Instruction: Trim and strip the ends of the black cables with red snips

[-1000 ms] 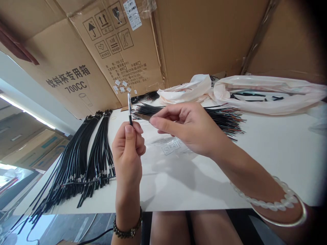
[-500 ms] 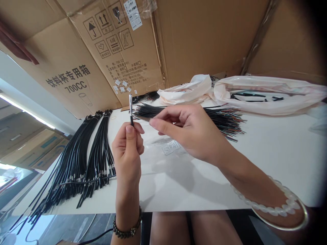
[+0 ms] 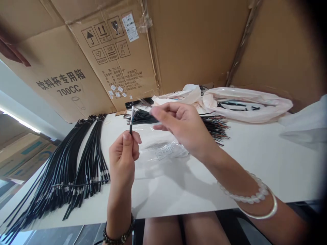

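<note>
My left hand [image 3: 124,148] is closed around a black cable [image 3: 131,128], which stands upright with its silvery end [image 3: 132,115] above my thumb. To its right, my right hand [image 3: 178,126] is pinched, fingertips near the cable end but apart from it. A thin blurred strip [image 3: 145,102] sticks out up and left from those fingertips; its kind is not clear. Behind both hands lies a bundle of black cables [image 3: 216,129] with coloured wire ends, partly hidden by my right hand.
More black cables [image 3: 63,163] lie in bundles at the left of the white table [image 3: 163,190]. A clear plastic bag [image 3: 163,149] lies under my hands. Farther back are a pale open bag [image 3: 270,115] with short black pieces and tall cardboard boxes [image 3: 194,44].
My right hand's thin strip has swung from beside the cable end to up and away from it. My left hand keeps its grip. The view has shifted slightly.
</note>
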A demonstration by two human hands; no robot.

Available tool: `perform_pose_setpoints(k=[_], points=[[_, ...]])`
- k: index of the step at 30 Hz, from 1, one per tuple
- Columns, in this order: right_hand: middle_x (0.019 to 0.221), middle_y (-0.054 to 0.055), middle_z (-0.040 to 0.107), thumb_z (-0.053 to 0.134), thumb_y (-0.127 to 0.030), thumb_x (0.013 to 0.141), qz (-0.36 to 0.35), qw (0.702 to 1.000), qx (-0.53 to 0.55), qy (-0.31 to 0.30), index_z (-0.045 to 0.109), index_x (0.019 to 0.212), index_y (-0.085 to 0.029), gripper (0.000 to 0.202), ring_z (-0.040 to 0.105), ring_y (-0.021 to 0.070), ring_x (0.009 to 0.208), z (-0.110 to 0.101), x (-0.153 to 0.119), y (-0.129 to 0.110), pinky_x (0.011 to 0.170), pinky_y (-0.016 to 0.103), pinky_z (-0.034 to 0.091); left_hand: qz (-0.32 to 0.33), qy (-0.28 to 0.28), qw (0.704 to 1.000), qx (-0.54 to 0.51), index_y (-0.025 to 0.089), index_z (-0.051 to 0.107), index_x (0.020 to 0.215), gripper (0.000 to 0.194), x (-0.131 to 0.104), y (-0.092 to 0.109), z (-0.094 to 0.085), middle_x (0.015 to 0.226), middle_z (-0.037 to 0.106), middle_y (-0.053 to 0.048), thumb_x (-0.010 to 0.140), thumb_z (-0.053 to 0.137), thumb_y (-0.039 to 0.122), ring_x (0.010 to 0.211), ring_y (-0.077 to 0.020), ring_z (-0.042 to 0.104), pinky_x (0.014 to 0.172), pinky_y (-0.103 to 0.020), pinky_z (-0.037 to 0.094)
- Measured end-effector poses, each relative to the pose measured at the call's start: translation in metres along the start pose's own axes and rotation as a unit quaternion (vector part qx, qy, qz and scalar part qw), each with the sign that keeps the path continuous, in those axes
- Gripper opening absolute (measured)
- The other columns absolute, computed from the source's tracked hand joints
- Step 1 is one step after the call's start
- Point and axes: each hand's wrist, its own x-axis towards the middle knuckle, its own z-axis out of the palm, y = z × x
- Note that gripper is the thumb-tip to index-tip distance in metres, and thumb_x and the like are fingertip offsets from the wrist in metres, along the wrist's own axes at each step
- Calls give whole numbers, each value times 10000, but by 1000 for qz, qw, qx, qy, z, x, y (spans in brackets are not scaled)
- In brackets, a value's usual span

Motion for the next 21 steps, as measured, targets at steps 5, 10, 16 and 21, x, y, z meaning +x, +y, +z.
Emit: perform_pose_setpoints(k=[5, 10, 16, 21], points=[[809, -15, 681, 880, -291, 554, -12, 998, 53, -32, 653, 772, -164, 339, 635, 101, 781, 18, 4, -3, 756, 223, 533, -49, -48, 997, -48, 145, 515, 651, 417, -1, 1, -1, 488, 218, 72, 814, 594, 520, 410, 6, 173, 390, -121, 150], [748, -38, 651, 854, -274, 594, 6, 993, 108, -47, 664, 712, -174, 245, 597, 73, 710, 24, 5, -5, 743, 219, 552, -98, -106, 986, -87, 164, 440, 626, 436, -3, 9, -3, 489, 155, 88, 800, 595, 533, 386, 0, 136, 354, -113, 167], [662, -81, 573, 863, -278, 603, 54, 975, 185, -114, 661, 705, -176, 249, 555, 30, 629, 25, 6, -7, 761, 180, 560, -139, -184, 970, -82, 203, 288, 592, 501, -5, 18, -8, 460, 72, 98, 810, 501, 601, 355, -30, 70, 297, -146, 149], [476, -111, 412, 748, -200, 772, 196, 957, 128, -171, 646, 697, -153, 135, 412, 17, 423, 11, 20, -6, 814, 260, 579, -114, -251, 961, 32, 162, 468, 524, 536, -1, 23, -15, 412, 204, 72, 766, 564, 630, 361, -31, 189, 328, -162, 196]])
